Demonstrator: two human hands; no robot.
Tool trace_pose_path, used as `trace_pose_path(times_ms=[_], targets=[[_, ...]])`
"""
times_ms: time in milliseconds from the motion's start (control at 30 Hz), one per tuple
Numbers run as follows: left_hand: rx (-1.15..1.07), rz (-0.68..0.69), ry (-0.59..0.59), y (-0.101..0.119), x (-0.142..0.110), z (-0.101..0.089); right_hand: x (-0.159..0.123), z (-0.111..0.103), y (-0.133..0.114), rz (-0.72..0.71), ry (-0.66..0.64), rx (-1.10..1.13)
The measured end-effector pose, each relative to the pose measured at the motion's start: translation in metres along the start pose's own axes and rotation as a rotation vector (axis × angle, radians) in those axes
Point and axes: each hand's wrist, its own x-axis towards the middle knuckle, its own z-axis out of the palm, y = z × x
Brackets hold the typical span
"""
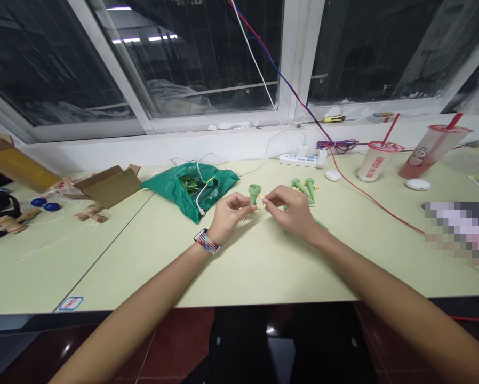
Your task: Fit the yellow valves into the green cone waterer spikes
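My left hand (230,214), with a patterned watch band at the wrist, is closed around a green plant watering spike (254,192). The spike's round open top points up, and its lower part is partly hidden by my fingers. Close on its right, my right hand (289,209) pinches a small yellow piece (261,197) at the spike's side. Whether that piece touches the spike is too small to tell. Beyond my right hand lie several more green spikes (309,188) with yellow parts, some hidden by the hand.
An open green plastic bag (171,184) with green pieces inside lies behind my left hand. Further left are a cardboard box (109,186) and wooden kendamas (91,214). A power strip (299,159), two drink cups (379,160) and a red cable (377,202) occupy the back and right.
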Motion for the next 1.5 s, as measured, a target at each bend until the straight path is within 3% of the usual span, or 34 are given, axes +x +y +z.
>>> trace_pose_path(times_ms=[133,300,367,567,633,733,800,967,1067,1300,1500], targets=[[0.017,-0.002,-0.015,-0.005,0.0,-0.001,0.0,0.0,0.001,-0.016,-0.004,0.001],[0.054,0.02,0.036,-0.003,-0.003,0.004,0.0,0.009,0.004,0.249,0.016,0.278],[0.077,0.022,0.044,-0.002,-0.005,0.006,-0.001,0.01,0.006,0.295,0.012,0.299],[0.122,0.0,0.007,-0.005,-0.005,0.005,-0.001,0.004,0.01,-0.161,-0.067,-0.136],[0.125,0.01,0.025,-0.007,-0.005,0.006,-0.001,0.006,0.01,-0.134,-0.032,-0.087],[0.119,0.032,0.024,-0.008,-0.006,0.008,0.0,0.011,0.011,0.082,0.016,0.133],[0.126,0.049,0.005,-0.009,-0.008,0.01,-0.001,0.013,0.011,0.134,0.009,0.191],[0.175,0.108,-0.001,-0.009,-0.01,0.014,0.0,0.008,0.012,-0.217,-0.036,-0.146],[0.227,0.142,0.016,-0.009,-0.011,0.014,0.001,0.005,0.012,-0.294,-0.068,-0.247],[0.323,0.205,0.025,-0.006,-0.009,0.012,0.006,0.011,0.016,-0.012,0.051,0.03],[0.212,0.148,0.022,-0.005,-0.003,0.015,0.015,0.006,0.024,0.024,0.012,0.155]])
